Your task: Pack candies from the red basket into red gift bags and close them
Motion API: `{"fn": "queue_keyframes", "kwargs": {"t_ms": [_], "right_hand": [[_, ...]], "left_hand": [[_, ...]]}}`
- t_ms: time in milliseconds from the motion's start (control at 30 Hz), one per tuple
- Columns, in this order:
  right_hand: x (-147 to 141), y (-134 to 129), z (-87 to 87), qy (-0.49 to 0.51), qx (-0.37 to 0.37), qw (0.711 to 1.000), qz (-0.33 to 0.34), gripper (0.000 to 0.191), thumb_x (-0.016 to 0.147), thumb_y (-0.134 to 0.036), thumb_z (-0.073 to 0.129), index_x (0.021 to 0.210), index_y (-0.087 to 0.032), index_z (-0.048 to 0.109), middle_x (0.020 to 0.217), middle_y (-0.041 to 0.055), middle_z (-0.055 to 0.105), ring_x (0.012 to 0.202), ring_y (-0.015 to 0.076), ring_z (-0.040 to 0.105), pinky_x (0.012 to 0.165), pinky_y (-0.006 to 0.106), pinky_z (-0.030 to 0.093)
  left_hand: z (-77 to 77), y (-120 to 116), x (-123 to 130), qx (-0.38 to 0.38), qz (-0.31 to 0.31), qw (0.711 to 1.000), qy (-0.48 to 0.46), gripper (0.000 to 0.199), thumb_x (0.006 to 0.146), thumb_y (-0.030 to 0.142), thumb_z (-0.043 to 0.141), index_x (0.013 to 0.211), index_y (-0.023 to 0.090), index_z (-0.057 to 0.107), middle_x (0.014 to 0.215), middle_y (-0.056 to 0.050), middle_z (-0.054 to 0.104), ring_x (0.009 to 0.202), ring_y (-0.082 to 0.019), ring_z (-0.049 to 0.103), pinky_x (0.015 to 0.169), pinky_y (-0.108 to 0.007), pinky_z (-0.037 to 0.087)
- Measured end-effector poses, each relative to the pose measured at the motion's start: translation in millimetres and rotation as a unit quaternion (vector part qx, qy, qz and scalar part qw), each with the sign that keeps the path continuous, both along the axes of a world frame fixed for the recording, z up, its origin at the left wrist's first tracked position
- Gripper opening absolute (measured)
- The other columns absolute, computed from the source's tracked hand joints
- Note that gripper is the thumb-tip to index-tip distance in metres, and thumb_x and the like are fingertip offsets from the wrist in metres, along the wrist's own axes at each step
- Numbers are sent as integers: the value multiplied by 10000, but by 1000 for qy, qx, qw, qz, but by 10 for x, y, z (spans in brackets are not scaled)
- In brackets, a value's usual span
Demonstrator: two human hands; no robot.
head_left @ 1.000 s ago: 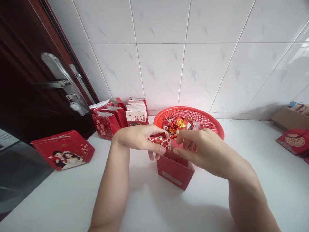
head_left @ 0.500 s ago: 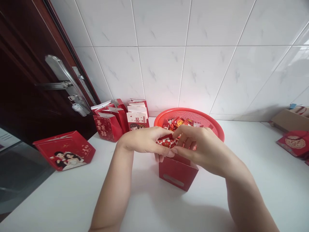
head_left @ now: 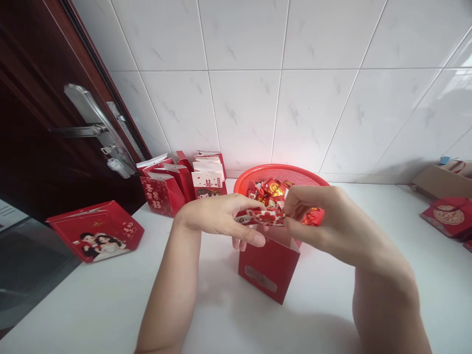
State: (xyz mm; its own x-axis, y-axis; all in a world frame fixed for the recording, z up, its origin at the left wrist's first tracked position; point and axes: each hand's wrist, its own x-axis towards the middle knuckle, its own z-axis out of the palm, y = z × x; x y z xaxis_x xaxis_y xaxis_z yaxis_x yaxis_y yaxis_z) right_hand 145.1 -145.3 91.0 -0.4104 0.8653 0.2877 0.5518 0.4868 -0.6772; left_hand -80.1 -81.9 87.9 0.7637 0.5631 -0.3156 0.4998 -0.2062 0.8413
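Note:
A narrow packet in a red and white floral wrapper [head_left: 263,217] stretches between my hands, over a red paper gift box [head_left: 267,265]. The box stands upright on the white table with its top open and an oval window low on its near side. My left hand [head_left: 224,216] is curled round the packet's left end, its thumb stretched below it and its other fingers partly hidden. Thumb and fingers of my right hand [head_left: 320,214] pinch the right end. Just behind, a red mesh basket [head_left: 254,173] holds many wrapped candies [head_left: 275,189].
Several red gift boxes [head_left: 165,194] stand at the wall on the left, and another box with a printed couple [head_left: 101,236] lies nearer the left edge. A dark door [head_left: 33,98] is beyond. At right are a cardboard box [head_left: 442,184] and red packaging [head_left: 450,216].
My right hand has moved a little right, drawing the packet out lengthwise between my hands. My left thumb has spread down from it. The gift box now looks more upright.

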Motion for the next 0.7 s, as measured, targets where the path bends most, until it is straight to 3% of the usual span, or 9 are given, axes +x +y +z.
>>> {"fn": "queue_keyframes", "kwargs": {"t_ms": [167, 533, 633, 700], "right_hand": [[115, -54, 38, -35, 17, 999, -32, 146, 808, -166, 580, 672, -209, 546, 629, -19, 626, 571, 119, 569, 520, 238, 443], [113, -36, -12, -73, 89, 988, -102, 146, 830, -166, 554, 693, -216, 540, 599, -14, 596, 529, 125, 540, 470, 251, 364], [122, -25, -28, -110, 62, 989, -74, 196, 867, -257, 585, 684, -222, 528, 594, -15, 581, 524, 127, 519, 454, 256, 341], [131, -9, -37, -133, 60, 987, -66, 236, 872, -282, 593, 660, -222, 507, 574, -18, 556, 513, 125, 489, 447, 260, 317]], "left_hand": [[-4, 7, -6, 19, -7, 1000, 17, 493, 837, 486, 748, 1215, 193, 628, 693, 1, 715, 622, -169, 710, 636, -262, 531], [-66, 54, -31, 5, -18, 1000, 8, 464, 914, 500, 654, 1264, 200, 596, 747, -18, 726, 667, -176, 728, 630, -263, 540], [-69, 50, -27, 10, -4, 1000, 10, 447, 933, 489, 624, 1268, 196, 589, 853, -47, 745, 653, -158, 717, 619, -259, 540], [-70, 47, -20, 13, 7, 1000, 1, 425, 929, 474, 627, 1254, 202, 598, 1064, -87, 734, 655, -137, 713, 597, -250, 542]]}}
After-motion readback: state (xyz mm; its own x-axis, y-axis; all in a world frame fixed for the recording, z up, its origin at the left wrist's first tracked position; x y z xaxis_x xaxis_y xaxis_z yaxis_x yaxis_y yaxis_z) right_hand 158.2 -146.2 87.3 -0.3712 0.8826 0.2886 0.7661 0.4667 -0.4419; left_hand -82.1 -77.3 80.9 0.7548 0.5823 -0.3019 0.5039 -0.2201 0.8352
